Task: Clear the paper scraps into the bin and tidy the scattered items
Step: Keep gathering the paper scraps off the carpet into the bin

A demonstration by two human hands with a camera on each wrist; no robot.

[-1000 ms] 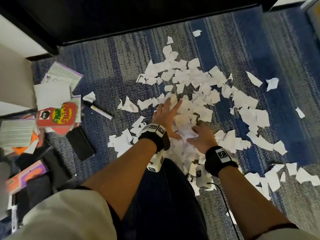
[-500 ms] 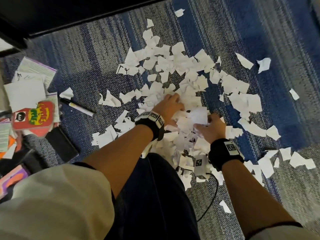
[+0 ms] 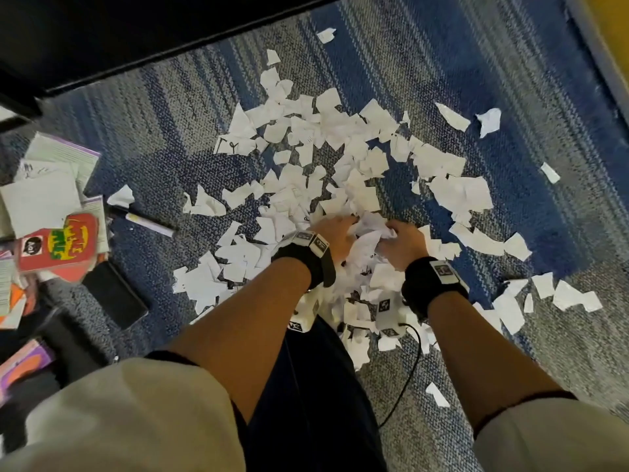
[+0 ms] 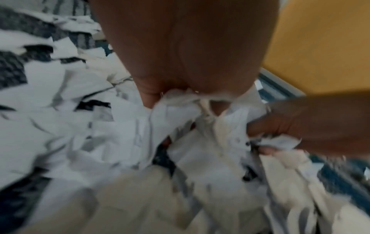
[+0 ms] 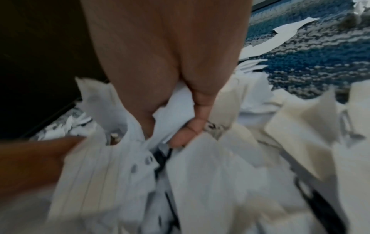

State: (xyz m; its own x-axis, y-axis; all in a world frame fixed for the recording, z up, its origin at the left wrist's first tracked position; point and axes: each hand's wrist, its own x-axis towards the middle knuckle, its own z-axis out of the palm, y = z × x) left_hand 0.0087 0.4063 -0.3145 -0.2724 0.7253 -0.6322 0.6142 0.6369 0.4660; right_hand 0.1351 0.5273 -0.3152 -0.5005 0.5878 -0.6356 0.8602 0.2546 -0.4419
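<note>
Paper scraps (image 3: 369, 233) hiding curled fingertips (image 5: 197, 126)

I see blue-grey carpet floor (image 3: 476, 63) strewn with white paper scraps (image 3: 340, 148); a marker (image 3: 146, 221), phone (image 3: 115, 294) and cards (image 3: 58, 243) lie left.

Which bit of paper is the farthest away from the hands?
The small paper scrap alone at the top, close to the dark furniture edge. The other scraps lie nearer the left hand and right hand.
</note>
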